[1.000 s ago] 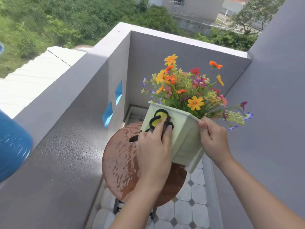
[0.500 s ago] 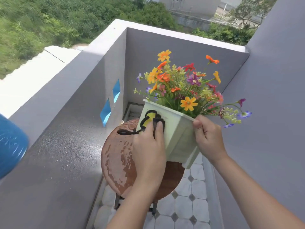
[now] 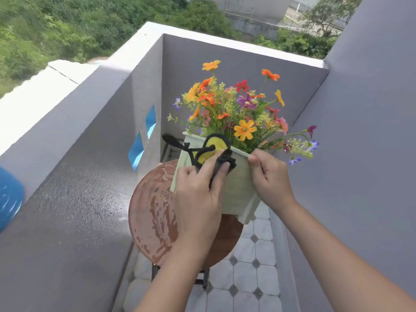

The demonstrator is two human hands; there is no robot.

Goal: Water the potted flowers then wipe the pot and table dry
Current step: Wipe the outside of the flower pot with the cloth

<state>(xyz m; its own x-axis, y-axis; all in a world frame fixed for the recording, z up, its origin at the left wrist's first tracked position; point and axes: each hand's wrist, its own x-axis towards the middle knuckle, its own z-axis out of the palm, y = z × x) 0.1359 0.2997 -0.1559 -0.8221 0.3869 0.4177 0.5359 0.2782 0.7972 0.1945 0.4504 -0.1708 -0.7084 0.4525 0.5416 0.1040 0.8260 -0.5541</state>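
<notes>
A pale green square pot [image 3: 238,190] full of mixed orange, yellow, red and purple flowers [image 3: 234,109] is tilted toward me above a small round brown table [image 3: 153,212]. My right hand [image 3: 270,176] grips the pot's near right rim and wall. My left hand [image 3: 198,194] presses a black and yellow cloth [image 3: 213,149] against the pot's front wall near the rim. A black strip of the cloth trails off to the left. The table top carries streaks and patches of water.
A wide grey parapet ledge [image 3: 74,199] runs along the left, speckled with wet spots. A blue container [image 3: 9,197] sits at its left edge, partly out of view. A grey wall [image 3: 360,154] closes the right side. White tiled floor [image 3: 247,284] lies below.
My left hand has slid the cloth up the pot's front wall to the rim. My right hand has shifted up to the rim too.
</notes>
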